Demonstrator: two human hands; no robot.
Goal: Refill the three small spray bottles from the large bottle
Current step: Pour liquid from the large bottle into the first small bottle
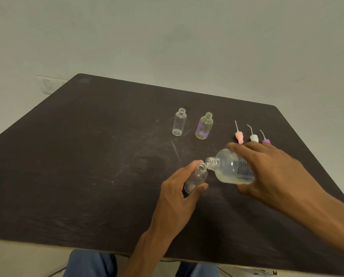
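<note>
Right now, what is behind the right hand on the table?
Behind the right hand stand three spray caps: pink, white and purple. The fingers cover the purple cap's base, and partly the white one's.

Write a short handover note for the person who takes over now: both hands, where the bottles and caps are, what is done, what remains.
Left hand holds a small bottle, tilted, above the table.
Right hand holds the large bottle tipped, its mouth at the small bottle's mouth.
Clear bottle and yellowish bottle stand uncapped farther back.
Three spray caps stand to their right.
Done: all caps are off.
Left: finish this fill, do the other two, recap all.
</note>
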